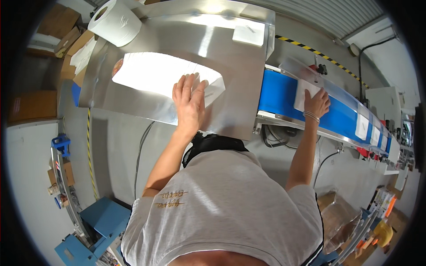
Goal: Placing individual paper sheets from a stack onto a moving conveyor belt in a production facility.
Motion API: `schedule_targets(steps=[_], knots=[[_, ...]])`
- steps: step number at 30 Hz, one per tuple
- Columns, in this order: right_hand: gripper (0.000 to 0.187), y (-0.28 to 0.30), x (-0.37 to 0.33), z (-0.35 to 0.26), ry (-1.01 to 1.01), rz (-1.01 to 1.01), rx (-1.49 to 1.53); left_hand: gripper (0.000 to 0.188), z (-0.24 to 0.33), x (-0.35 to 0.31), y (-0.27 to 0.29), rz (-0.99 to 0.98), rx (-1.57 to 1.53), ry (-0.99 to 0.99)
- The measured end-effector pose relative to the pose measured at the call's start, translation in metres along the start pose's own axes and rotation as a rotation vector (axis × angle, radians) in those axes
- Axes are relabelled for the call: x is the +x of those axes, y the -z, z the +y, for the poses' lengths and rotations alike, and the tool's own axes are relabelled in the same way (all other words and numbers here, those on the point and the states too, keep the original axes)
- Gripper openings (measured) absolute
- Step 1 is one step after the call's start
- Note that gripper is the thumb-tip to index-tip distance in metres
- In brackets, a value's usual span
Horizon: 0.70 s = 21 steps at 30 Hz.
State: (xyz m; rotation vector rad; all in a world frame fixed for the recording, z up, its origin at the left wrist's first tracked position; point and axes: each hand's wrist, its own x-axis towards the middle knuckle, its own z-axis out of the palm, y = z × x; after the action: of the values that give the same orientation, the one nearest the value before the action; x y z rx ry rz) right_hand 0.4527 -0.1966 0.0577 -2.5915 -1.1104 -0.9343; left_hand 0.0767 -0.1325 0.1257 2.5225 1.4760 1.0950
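Observation:
On the steel table (pixel 230 71), a long row of thin white packets (pixel 155 73) stands pressed face to face. My left hand (pixel 190 99) lies over the row's right end, fingers stretched out and resting on the packets. Off to the right, my right hand (pixel 317 104) has its thumb and bent fingers on a flat white packet (pixel 302 98) at the near end of a blue conveyor belt (pixel 277 93). The undersides of the right fingers are partly hidden. More white packets (pixel 362 127) lie spaced out further along the belt.
A large white paper roll (pixel 114 23) stands at the table's far left corner. A separate white packet (pixel 248 33) lies near the far right corner. A clear guard (pixel 330 80) runs along the belt's far side. Cables (pixel 142 150) trail on the floor.

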Motion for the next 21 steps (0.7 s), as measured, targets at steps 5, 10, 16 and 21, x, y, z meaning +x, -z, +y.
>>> schedule_targets(steps=[5,10,16,21], knots=[[0.051,0.067,0.0,-0.102,0.411,-0.735,1.244,0.031,0.0,-0.002,0.004,-0.038,-0.033,-0.002],[0.053,0.079,-0.024,-0.173,0.819,-0.873,1.355,0.032,0.009,0.005,0.015,-0.117,-0.058,-0.037],[0.025,0.044,-0.034,-0.112,0.027,-1.056,1.547,0.034,-0.012,0.002,0.008,-0.054,-0.104,0.083],[0.031,0.009,-0.009,-0.026,-0.273,-0.639,0.921,0.031,-0.012,0.003,0.012,-0.039,-0.11,0.062]])
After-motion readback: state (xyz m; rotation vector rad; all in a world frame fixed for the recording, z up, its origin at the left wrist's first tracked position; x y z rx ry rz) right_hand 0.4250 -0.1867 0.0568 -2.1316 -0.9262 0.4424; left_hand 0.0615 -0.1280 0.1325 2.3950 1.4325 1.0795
